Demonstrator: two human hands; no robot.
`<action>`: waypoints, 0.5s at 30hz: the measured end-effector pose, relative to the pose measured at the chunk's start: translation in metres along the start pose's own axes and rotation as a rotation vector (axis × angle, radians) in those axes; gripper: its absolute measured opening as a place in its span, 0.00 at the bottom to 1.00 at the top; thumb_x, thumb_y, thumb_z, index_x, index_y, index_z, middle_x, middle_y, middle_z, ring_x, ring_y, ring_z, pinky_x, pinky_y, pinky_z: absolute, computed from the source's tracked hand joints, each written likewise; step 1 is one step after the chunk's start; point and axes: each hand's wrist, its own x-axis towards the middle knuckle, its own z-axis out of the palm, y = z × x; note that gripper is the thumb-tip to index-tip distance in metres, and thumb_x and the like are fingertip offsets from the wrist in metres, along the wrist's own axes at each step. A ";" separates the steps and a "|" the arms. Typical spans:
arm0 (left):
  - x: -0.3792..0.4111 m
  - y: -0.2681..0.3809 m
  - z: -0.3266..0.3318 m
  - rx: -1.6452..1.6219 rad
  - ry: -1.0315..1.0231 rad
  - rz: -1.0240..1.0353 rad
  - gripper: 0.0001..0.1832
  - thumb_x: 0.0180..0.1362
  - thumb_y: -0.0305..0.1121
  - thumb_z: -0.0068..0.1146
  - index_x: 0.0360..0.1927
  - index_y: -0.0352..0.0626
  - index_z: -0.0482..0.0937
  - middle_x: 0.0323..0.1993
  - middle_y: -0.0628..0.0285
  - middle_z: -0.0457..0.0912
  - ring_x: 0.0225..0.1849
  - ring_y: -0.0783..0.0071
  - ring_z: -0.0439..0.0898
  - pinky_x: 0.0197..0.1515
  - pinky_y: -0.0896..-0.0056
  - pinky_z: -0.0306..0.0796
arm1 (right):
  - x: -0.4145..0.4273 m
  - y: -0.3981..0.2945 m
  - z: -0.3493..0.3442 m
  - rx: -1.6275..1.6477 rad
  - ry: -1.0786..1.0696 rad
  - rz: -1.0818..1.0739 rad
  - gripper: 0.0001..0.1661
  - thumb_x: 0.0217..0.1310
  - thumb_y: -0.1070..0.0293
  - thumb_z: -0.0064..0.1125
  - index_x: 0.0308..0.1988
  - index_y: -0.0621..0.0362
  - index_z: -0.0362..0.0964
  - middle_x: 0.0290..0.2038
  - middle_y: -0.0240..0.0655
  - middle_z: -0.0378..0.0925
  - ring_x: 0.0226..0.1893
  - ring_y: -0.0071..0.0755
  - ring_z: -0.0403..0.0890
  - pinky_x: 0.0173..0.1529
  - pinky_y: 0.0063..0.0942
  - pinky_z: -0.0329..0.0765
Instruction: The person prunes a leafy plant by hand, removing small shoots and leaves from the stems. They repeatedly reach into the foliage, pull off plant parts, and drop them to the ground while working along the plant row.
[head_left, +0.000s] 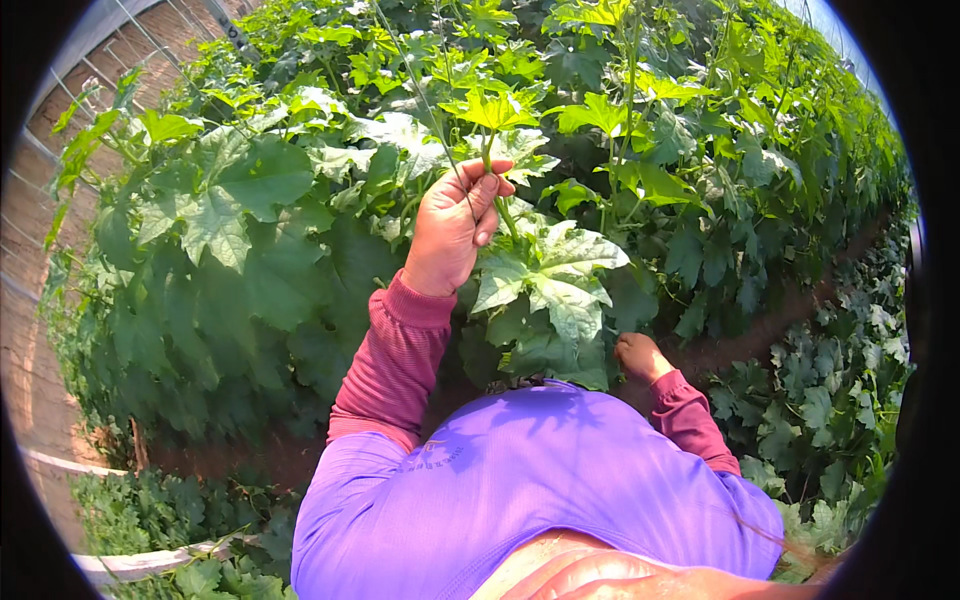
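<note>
My left hand (459, 217) is raised before me, its thumb and fingers closed on a green vine stem (487, 154) just below the young leaves of its tip (491, 111). A thin dark string (426, 97) runs down from above into the same hand. Under the hand spreads a large lobed leaf (559, 274) with pale markings. My right hand (641, 356) is low by my right side, beside the lower leaves, its fingers curled and partly hidden; whether it holds anything I cannot tell.
Dense rows of leafy vines (255, 247) rise in front and to both sides. Several strings hang among them. At the left is a brown wall (37, 360) with metal bars. A pale pipe or band (154, 561) crosses the lower left; low plants (817, 420) grow at the right.
</note>
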 end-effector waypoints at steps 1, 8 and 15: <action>0.005 -0.001 0.002 0.062 0.006 0.039 0.11 0.64 0.31 0.51 0.47 0.38 0.76 0.33 0.63 0.79 0.15 0.89 0.60 0.18 0.88 0.55 | 0.016 0.066 0.001 -0.472 0.166 0.006 0.15 0.54 0.64 0.50 0.38 0.60 0.78 0.39 0.46 0.81 0.41 0.44 0.82 0.43 0.37 0.78; 0.016 -0.012 0.017 0.229 -0.012 0.034 0.12 0.63 0.31 0.54 0.48 0.40 0.77 0.33 0.66 0.82 0.19 0.90 0.67 0.21 0.89 0.61 | -0.084 -0.104 -0.171 -0.055 0.968 -0.727 0.18 0.58 0.76 0.52 0.50 0.56 0.71 0.28 0.31 0.72 0.23 0.25 0.72 0.31 0.23 0.71; 0.030 -0.027 0.051 0.296 -0.121 0.049 0.09 0.62 0.29 0.55 0.43 0.37 0.78 0.33 0.63 0.83 0.23 0.85 0.75 0.23 0.84 0.66 | -0.137 -0.344 -0.152 0.130 0.252 -1.298 0.30 0.59 0.60 0.60 0.51 0.73 0.62 0.32 0.44 0.81 0.18 0.26 0.76 0.23 0.23 0.73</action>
